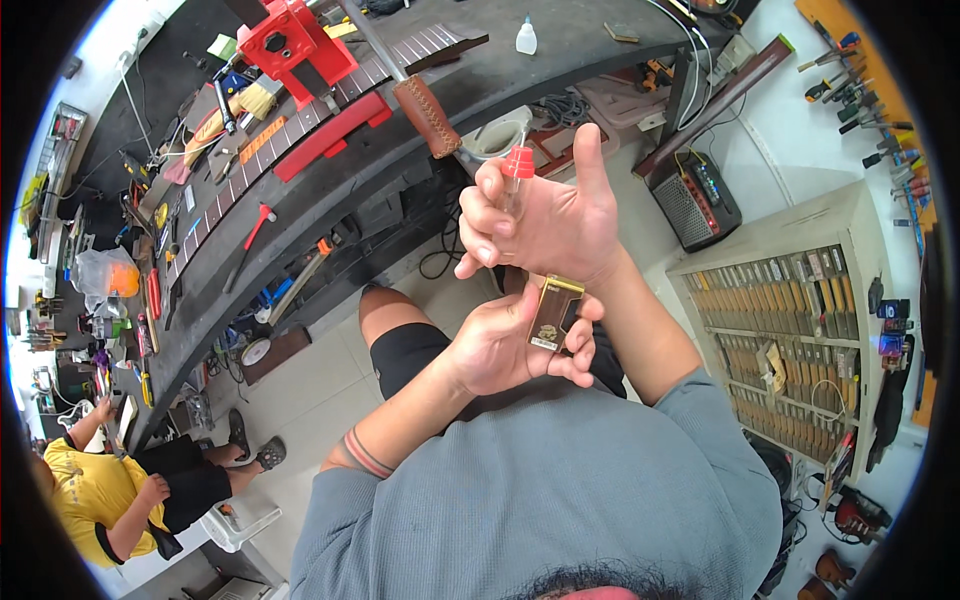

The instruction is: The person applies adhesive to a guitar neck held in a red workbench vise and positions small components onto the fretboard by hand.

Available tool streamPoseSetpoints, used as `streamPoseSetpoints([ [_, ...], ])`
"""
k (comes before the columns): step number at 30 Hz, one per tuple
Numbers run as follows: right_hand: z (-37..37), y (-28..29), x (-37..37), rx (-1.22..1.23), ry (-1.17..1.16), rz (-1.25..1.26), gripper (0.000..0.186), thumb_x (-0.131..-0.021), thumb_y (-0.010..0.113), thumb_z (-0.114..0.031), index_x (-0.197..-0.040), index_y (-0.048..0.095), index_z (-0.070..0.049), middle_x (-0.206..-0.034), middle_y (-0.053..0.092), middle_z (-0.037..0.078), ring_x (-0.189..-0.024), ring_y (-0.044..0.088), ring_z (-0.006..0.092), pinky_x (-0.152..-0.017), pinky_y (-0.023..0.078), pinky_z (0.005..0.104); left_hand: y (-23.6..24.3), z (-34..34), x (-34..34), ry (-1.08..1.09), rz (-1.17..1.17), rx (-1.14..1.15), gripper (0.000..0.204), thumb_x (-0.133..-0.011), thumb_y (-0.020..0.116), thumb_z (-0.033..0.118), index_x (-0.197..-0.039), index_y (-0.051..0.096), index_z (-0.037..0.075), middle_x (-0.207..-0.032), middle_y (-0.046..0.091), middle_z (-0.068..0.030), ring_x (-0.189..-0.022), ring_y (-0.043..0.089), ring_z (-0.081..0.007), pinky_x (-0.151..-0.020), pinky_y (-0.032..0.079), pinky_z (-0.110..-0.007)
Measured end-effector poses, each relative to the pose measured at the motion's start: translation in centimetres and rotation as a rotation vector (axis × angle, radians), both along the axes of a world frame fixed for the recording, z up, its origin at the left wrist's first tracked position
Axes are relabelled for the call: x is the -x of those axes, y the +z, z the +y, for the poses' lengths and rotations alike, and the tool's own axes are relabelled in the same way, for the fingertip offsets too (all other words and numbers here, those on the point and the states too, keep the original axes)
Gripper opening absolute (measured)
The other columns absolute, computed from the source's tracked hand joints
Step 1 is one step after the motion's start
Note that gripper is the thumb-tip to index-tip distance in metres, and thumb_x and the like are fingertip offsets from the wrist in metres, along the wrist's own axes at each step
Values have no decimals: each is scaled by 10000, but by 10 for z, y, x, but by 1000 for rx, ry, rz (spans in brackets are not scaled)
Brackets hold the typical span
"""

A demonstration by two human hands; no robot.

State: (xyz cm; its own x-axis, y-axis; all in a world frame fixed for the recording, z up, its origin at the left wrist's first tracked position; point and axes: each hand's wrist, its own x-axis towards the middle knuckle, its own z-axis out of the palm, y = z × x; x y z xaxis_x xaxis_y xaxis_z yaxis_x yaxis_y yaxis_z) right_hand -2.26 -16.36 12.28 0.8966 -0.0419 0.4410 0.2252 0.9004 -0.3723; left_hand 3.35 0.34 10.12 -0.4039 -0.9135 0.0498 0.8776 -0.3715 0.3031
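My left hand [505,345] is closed around a flat brown-and-gold case [556,314] that looks like a lighter, with the thumb along its side. Just above it, my right hand [560,215] curls its fingers around a small clear bottle [517,172] with a red cap and a thin nozzle pointing up; its thumb is stretched away. Both hands are in front of my body, short of the bench edge. The leather-wrapped lever handle [428,118] ends near the bottle. It belongs to a red press [290,50] on the bench.
A long fretboard [280,140] and a red-headed hammer [250,243] lie on the dark workbench [570,60]. A small white bottle [526,38] stands farther back. A tool cabinet [775,325] and a speaker [695,200] are at right. A person in yellow [100,490] is at lower left.
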Motion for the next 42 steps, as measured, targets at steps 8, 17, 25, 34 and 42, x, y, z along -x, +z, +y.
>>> streamPoseSetpoints([
  [8,2,-6,-3,-39,1,11,1074,-935,216,-996,-1311,573,-55,-986,505,64,-1014,631,313,-1085,524,635,-7,2,6,55,-15,51,644,-1139,481,571,-1390,551,-18,-1148,590,-101,-1209,646,-325,-1074,592,-570],
  [17,-3,-15,33,622,-643,478,253,-1081,725,-286,-1080,595,-69,-825,521,-39,-761,521,68,-680,422,244,15,11,-12,369,-282,-62,702,-1163,271,630,-1465,505,41,-1055,645,-141,-843,699,-267,-772,623,-456],
  [25,47,6,50,636,-572,715,121,-1090,693,-126,-1051,650,-19,-904,731,33,-731,677,68,-682,525,233,32,7,-29,642,-688,-223,573,-1210,315,500,-1529,483,54,-777,634,-131,-568,560,-160,-521,495,-294],
  [34,64,9,42,531,-726,708,108,-1102,666,-101,-1055,619,-15,-876,704,42,-713,701,116,-621,587,269,27,11,-24,711,-936,-20,534,-1200,486,264,-1662,345,37,-1052,562,6,-835,532,-53,-663,427,-196],
  [42,60,1,41,530,-711,668,130,-1112,665,-121,-1050,623,-16,-897,718,64,-728,715,126,-611,586,275,25,10,-27,768,-1013,32,560,-1207,470,295,-1676,315,32,-1096,558,1,-755,494,-49,-619,377,-194],
])
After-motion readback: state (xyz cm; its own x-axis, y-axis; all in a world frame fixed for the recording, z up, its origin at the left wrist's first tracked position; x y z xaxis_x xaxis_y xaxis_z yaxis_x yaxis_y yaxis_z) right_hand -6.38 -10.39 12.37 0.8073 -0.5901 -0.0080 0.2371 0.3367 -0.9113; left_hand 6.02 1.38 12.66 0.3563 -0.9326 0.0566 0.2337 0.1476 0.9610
